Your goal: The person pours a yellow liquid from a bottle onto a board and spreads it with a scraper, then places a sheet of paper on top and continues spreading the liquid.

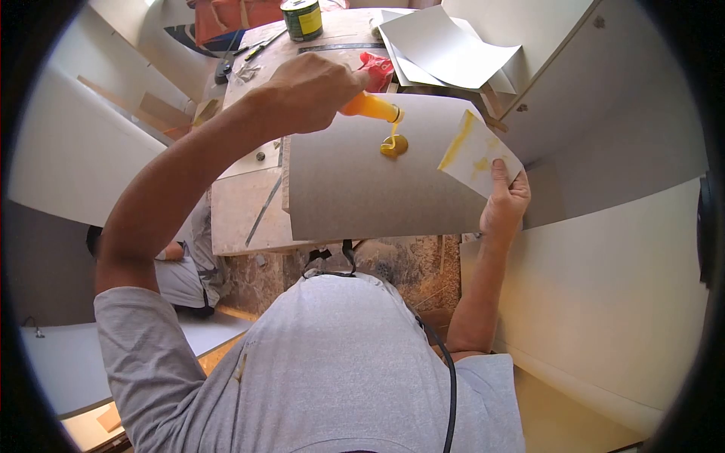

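Note:
My left hand is wrapped round an orange bottle, tipped with its mouth down to the right. A yellow stream runs from the mouth onto a small amber puddle on the grey panel. On the right, my right hand grips a white card between thumb and fingers. The card has a yellow smear along its left edge and yellow spots near its middle. It is held above the panel's right side.
Beyond the panel, the wooden table bears a green and yellow can, a red wrapper and white sheets. Large curved panels stand on the right. Another person's hand shows at lower left.

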Available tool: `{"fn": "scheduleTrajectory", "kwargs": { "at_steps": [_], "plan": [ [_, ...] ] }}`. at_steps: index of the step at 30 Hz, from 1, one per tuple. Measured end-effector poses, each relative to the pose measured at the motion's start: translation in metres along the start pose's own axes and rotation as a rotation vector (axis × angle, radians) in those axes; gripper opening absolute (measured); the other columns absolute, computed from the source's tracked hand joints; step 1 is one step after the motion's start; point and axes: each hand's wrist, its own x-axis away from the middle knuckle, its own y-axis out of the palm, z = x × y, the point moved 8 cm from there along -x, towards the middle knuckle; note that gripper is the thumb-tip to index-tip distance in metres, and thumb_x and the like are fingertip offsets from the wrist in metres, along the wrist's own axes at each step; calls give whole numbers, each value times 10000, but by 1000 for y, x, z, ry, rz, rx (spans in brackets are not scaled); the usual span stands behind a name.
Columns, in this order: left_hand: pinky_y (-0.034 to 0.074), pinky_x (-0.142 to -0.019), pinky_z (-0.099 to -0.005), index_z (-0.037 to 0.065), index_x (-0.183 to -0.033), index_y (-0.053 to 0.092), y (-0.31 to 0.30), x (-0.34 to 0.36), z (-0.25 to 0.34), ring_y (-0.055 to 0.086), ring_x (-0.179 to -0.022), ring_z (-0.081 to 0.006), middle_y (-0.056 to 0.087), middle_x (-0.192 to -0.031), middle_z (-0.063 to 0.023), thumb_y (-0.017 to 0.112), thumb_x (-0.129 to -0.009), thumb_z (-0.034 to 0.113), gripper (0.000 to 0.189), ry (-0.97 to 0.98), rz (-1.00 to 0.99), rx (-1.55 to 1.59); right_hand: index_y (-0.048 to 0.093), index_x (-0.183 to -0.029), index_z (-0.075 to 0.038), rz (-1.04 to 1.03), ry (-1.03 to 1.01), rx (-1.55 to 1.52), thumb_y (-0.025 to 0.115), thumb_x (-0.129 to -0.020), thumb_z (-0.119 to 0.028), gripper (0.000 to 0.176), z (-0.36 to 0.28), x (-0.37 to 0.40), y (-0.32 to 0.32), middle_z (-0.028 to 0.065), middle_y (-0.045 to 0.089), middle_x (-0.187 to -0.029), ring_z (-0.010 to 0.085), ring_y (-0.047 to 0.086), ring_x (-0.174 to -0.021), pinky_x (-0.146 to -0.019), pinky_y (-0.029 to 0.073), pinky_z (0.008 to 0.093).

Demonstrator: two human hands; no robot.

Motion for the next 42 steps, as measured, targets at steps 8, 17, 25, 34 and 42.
{"fn": "scheduleTrajectory", "kwargs": {
  "at_steps": [8, 17, 25, 34, 42],
  "plan": [
    [606, -752, -392, 19, -1249, 594, 43, 24, -19, 738, -867, -278, 751, -1070, -172, 841, -848, 212, 509, -185, -108, 331, 729, -1167, 17, -57, -42, 134, 718, -1023, -179, 244, -11, 7, 22, 60, 757, -1061, 101, 658, -934, -815, 510, 254],
    [559, -817, -452, 37, -1178, 602, 61, 39, -29, 721, -902, -310, 743, -1023, -175, 806, -871, 215, 409, -282, -122, 506, 728, -1172, 16, -195, -189, 289, 700, -1025, -153, 226, -23, 3, 59, 47, 722, -1033, 93, 611, -928, -819, 497, 259],
    [612, -775, -388, 16, -1223, 638, 47, 29, -21, 752, -848, -286, 757, -1016, -173, 772, -898, 133, 370, -194, -38, 263, 735, -1166, 20, -155, -219, 342, 698, -1017, -139, 221, -29, 0, 51, 78, 728, -1021, 122, 622, -892, -803, 496, 279],
    [634, -777, -348, 9, -1260, 652, 37, -4, -1, 756, -867, -240, 761, -1081, -144, 813, -888, 70, 410, -42, -13, 18, 744, -1165, 12, -139, -312, 379, 719, -1008, -153, 229, -27, 3, 30, 72, 730, -1003, 141, 626, -864, -769, 501, 297],
    [623, -750, -366, 12, -1217, 646, 34, -4, 5, 747, -842, -239, 758, -1047, -151, 817, -902, 141, 381, -60, 44, 118, 751, -1166, -3, -115, -297, 395, 714, -1012, -159, 223, -25, 5, 16, 73, 728, -1005, 145, 631, -890, -783, 504, 302]
  ]
}}
